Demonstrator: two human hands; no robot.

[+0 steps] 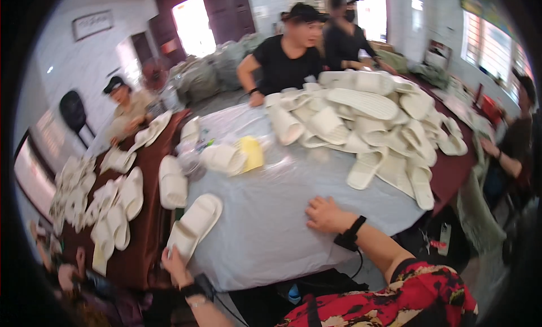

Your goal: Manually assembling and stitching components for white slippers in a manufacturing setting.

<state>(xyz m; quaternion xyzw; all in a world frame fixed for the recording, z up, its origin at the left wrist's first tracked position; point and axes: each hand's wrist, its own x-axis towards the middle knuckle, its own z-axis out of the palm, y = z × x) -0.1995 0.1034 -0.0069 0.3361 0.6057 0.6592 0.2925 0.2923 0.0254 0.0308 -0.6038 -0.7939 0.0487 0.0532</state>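
Note:
Near the front left edge of the table, my left hand (176,266) pinches the near end of a cream slipper (202,217), its thumb and fingers at the edge. The slipper lies tilted at the table's edge, its far end pointing away to the right. My right hand (329,214) rests on the plastic-covered tabletop (254,231) with bent, spread fingers and nothing in it. Beyond my right hand rises a large heap of cream slippers (361,115). Another slipper (173,183) lies beyond the held one, and a slipper pair (223,159) sits by a yellow sheet (251,154).
A brown-covered table (149,231) at the left carries several slippers (116,217). A person in black (288,62) stands across the table; other people sit or stand around. Bulky sacks (203,78) are piled behind. Keys (426,242) hang at the right.

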